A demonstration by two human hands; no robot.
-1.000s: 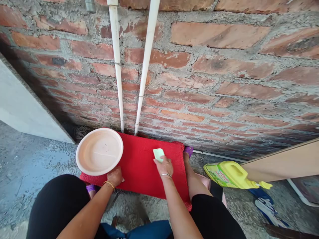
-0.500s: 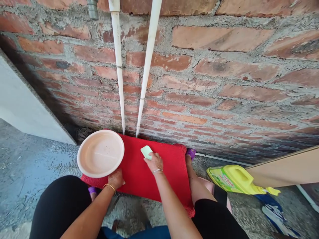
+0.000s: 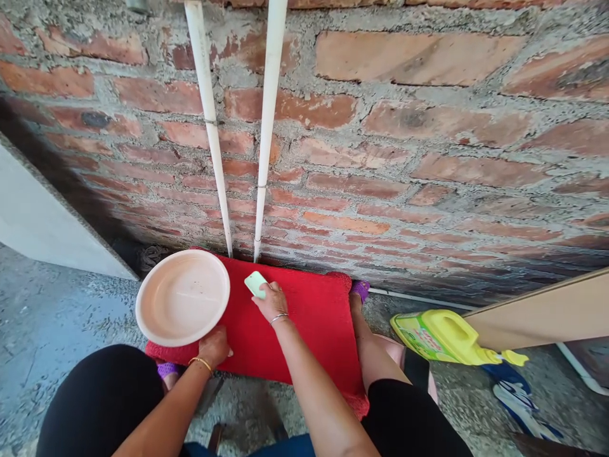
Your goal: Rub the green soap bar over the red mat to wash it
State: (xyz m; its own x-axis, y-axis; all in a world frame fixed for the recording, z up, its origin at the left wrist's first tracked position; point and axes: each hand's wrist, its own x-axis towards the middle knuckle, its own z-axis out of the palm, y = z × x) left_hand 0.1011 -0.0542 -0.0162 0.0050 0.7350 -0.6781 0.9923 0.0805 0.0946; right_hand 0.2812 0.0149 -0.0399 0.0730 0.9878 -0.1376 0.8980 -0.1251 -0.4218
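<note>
A red mat (image 3: 304, 330) lies on the concrete floor against a brick wall. My left hand (image 3: 214, 346) grips the near rim of a round pale pink basin (image 3: 183, 297), which rests over the mat's left end. My right hand (image 3: 271, 301) presses a small light green bar, like soap (image 3: 255, 283), onto the mat close to the basin's right side and just below the two white pipes (image 3: 238, 127).
A yellow-green jug (image 3: 440, 336) lies on its side to the right, beside a tan board (image 3: 537, 314) and blue-white cloth (image 3: 521, 397). My feet in purple sandals (image 3: 360, 289) flank the mat. A grey slab (image 3: 42, 219) stands at left.
My right hand has slid the green bar leftward across the mat, from its right-middle toward the basin. The left hand keeps its grip on the basin rim.
</note>
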